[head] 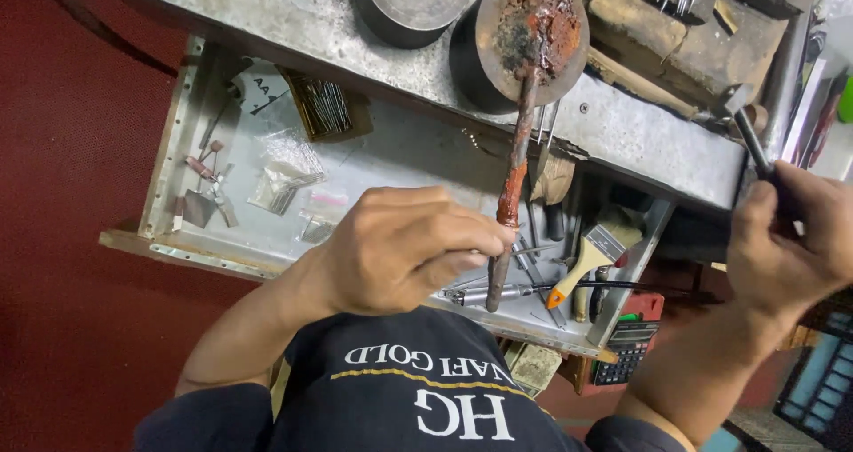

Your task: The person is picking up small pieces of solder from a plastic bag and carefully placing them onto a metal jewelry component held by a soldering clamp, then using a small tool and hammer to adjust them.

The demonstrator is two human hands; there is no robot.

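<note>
The left hand (404, 248) grips one long rusty, red-crusted stick (515, 163), fingers clenched around its lower part; its upper end rests on a round metal block (530, 39) on the workbench (622, 132). The right hand (791, 239) is closed around the dark handle of one small hammer (745, 119), held just off the bench's right edge. A second round metal block (413, 3) stands beside the first. In the open metal drawer (178, 105) below lie one paintbrush (591, 261), a box of steel pins (324, 105) and two small plastic bags (289, 172). One calculator (626, 350) sits lower right.
</note>
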